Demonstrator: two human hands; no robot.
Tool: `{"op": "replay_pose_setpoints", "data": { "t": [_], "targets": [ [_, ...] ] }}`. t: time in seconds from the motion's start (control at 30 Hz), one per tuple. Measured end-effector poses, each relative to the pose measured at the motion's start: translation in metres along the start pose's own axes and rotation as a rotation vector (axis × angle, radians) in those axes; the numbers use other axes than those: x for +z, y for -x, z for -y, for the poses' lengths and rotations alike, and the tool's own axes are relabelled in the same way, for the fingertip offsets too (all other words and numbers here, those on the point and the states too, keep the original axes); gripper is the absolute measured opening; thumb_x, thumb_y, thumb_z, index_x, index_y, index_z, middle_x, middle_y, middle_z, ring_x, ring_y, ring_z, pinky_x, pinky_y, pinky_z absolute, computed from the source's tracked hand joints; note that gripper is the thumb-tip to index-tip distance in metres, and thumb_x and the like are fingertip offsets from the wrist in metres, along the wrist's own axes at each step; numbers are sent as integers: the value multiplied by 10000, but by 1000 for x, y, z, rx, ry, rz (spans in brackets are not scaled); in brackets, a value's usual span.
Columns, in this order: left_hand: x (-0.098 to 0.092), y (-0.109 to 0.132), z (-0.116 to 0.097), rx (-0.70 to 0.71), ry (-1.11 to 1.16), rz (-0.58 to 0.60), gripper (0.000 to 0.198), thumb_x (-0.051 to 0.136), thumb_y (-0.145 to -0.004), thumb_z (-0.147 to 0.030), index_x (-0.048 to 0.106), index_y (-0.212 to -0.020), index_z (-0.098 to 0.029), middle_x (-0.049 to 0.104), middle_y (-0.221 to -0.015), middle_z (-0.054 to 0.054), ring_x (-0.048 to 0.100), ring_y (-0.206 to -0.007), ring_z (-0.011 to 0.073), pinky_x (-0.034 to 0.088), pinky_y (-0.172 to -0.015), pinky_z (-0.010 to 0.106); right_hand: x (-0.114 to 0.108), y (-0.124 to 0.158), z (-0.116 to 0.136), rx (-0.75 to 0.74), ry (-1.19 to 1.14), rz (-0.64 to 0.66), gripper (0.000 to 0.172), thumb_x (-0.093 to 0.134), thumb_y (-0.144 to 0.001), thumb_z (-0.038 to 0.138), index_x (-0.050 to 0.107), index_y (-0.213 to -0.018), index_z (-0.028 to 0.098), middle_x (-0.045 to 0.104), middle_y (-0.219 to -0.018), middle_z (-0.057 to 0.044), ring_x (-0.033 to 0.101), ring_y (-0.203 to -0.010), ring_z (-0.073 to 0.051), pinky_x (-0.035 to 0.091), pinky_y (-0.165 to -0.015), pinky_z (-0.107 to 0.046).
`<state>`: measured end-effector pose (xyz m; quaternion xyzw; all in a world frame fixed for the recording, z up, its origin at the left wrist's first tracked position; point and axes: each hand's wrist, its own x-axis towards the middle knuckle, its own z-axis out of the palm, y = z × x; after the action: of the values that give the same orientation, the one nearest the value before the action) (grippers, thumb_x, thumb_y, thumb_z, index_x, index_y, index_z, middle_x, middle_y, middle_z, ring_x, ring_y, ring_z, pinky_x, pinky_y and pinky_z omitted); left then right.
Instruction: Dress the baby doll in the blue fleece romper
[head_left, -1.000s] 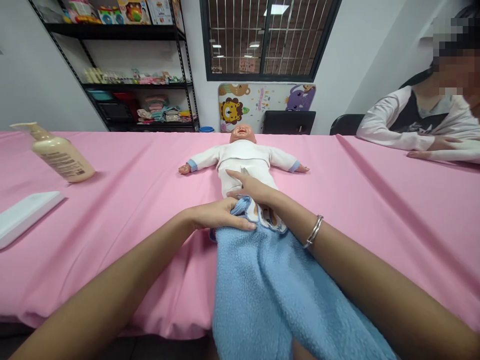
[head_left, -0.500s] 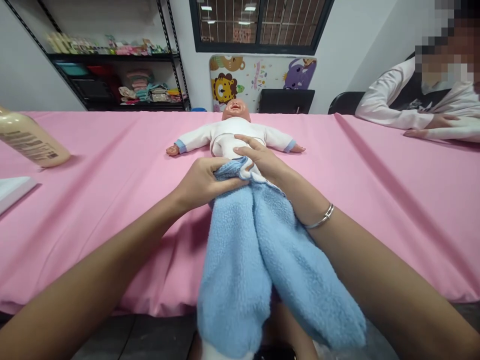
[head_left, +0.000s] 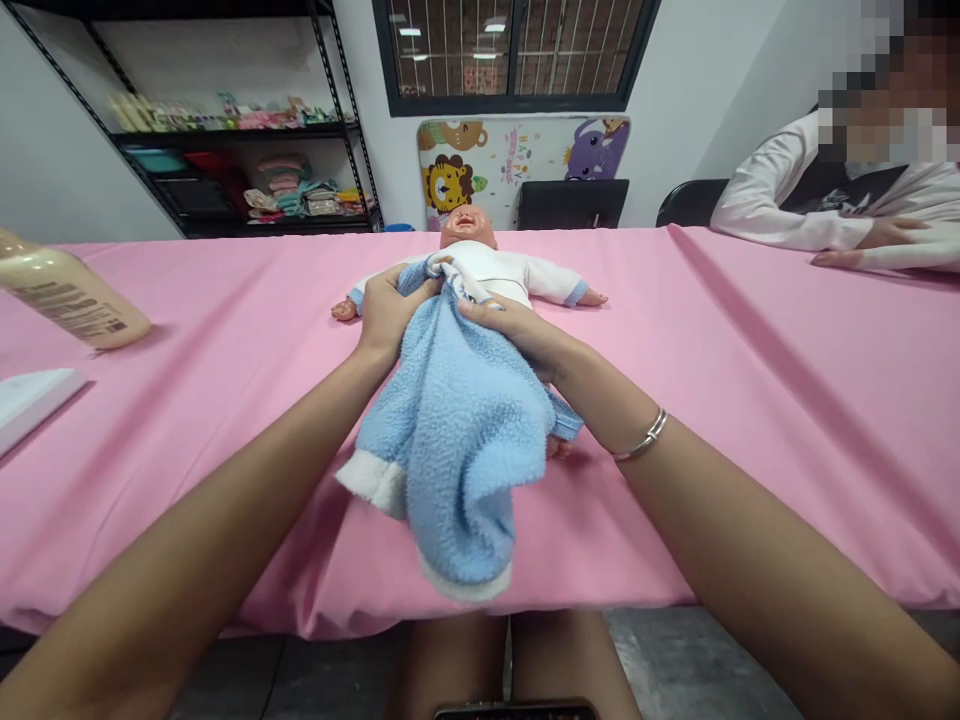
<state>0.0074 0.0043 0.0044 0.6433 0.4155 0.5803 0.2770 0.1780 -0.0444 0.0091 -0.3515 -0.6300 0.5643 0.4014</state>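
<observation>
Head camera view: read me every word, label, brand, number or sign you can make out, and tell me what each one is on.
Lotion bottle label: dark printed lines, too small and blurred to read.
Animal wall poster: coloured lettering between the lion and the purple animal, too small to read.
Packages on the black metal shelf: too small to read.
No text is clearly legible.

Rough terry towel (head_left: 453,450) (matt cloth)
</observation>
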Motion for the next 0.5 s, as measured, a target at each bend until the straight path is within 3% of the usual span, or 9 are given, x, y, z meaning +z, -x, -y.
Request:
{"op": "replay_pose_setpoints", "data": {
  "t": [0.07, 0.13, 0.33, 0.5],
  "targets": [
    [0, 3, 7, -75, 33, 1, 340, 795, -718, -475, 689, -757, -155, 687, -797, 26, 620, -849, 207, 490, -759, 276, -1, 2, -3, -10, -75, 34, 608, 746, -774, 344, 511, -1313, 190, 622, -1181, -49, 590, -1080, -203, 475, -1009, -339],
    [-2, 10, 11, -154, 119, 43, 378, 776, -740, -503, 694, -852, -151, 706, -898, 46, 634, -921, 217, 497, -826, 289, -2, 3, -4, 0, -1, -20, 640, 757, -690, 239, 537, -1288, 190, 629, -1125, -37, 579, -1062, -214, 451, -1029, -372],
    [-4, 18, 13, -445, 476, 277, 396, 645, -882, -473, 625, -1161, -193, 688, -1135, 97, 633, -1117, 249, 478, -1011, 368, 3, 3, -5, -32, 136, -162, 458, 664, -645, 230, 599, -1089, 143, 624, -960, -35, 570, -923, -219, 460, -935, -400],
    [-1, 17, 11, -372, 462, 287, 386, 706, -802, -324, 627, -1153, -184, 669, -1187, 81, 604, -1177, 258, 459, -1058, 372, 5, -1, -11, -224, 450, -208, 171, 581, -689, 218, 585, -848, 158, 622, -857, -36, 558, -837, -210, 452, -865, -359]
  ]
}}
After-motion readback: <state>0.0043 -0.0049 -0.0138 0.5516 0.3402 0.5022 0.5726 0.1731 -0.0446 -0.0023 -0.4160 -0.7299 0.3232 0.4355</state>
